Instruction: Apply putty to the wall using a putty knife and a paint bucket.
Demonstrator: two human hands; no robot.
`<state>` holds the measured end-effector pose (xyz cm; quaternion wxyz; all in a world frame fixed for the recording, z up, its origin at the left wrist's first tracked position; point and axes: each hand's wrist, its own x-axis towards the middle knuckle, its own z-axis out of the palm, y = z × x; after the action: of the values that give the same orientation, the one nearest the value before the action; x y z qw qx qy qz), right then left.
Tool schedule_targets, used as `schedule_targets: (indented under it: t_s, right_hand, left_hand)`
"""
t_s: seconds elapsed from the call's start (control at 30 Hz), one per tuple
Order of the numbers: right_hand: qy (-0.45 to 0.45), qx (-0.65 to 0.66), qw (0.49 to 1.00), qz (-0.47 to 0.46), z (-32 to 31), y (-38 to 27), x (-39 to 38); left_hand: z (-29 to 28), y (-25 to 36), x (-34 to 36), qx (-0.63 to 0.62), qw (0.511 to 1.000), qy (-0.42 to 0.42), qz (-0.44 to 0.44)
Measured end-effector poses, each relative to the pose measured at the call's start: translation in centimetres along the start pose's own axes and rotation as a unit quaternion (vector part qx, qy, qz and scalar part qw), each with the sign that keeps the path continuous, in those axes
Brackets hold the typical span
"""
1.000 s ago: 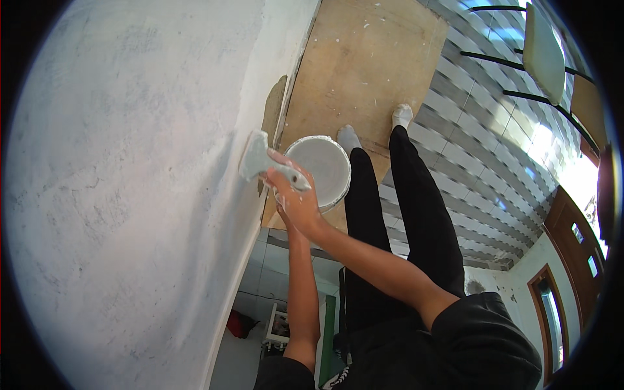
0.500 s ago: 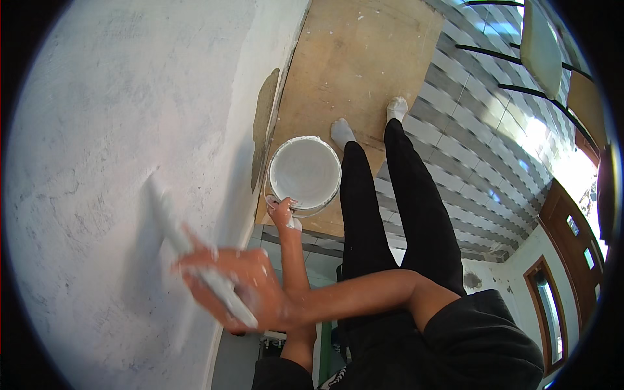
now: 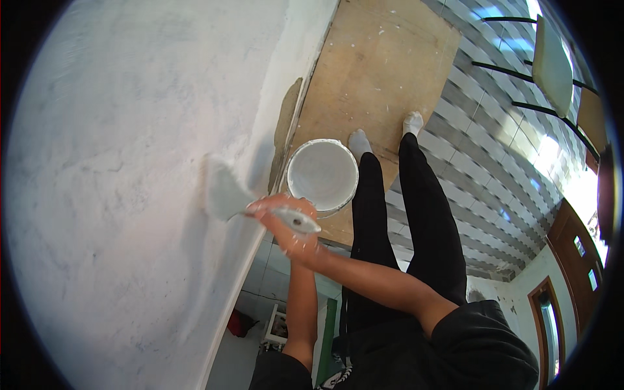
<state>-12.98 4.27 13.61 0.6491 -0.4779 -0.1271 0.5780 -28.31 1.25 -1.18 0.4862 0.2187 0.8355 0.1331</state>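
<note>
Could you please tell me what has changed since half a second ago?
The right hand has swung the brush up and rightward in view, nearer the bucket. It keeps hold of the brush; the bucket stays beside the left leg.

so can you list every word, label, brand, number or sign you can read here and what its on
No readable text anywhere in this view.
Wide white brush and bucket: no lettering can be made out.
Wall: patches and smudges, no writing.
Small white pattern by the dark clothing at the lower edge: too small to tell whether it is lettering.
</note>
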Motion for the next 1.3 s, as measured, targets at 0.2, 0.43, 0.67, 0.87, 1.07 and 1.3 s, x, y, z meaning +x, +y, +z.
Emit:
schedule_targets:
  t_s: [0.2, 0.43, 0.67, 0.87, 1.07, 1.3]
  right_hand:
    - [0.097, 0.092, 0.989, 0.063, 3.5, -0.5, 2.0]
    - [0.053, 0.022, 0.998, 0.027, 9.3, -10.1, 0.6]
    - [0.016, 0.092, 0.995, -0.031, 13.7, -20.4, -4.8]
    - [-0.029, 0.103, 0.993, -0.057, 15.8, -26.5, -10.2]
    - [-0.07, 0.125, 0.986, -0.082, 16.3, -32.9, -14.9]
    - [-0.148, 0.171, 0.964, -0.138, 18.5, -40.2, -18.2]
  left_hand:
    - [0.3, 1.7, -2.2, -0.096, 0.994, 0.027, 0.046]
    - [1.3, 2.1, -7.0, -0.249, 0.962, 0.01, 0.114]
    - [-2.9, 1.6, -14.1, -0.301, 0.937, -0.03, 0.177]
    - [-5.7, 1.0, -19.6, -0.237, 0.949, -0.08, 0.189]
    - [-6.9, 2.2, -22.6, -0.295, 0.918, -0.088, 0.25]
    - [-6.2, 4.1, -25.1, -0.314, 0.899, -0.023, 0.305]
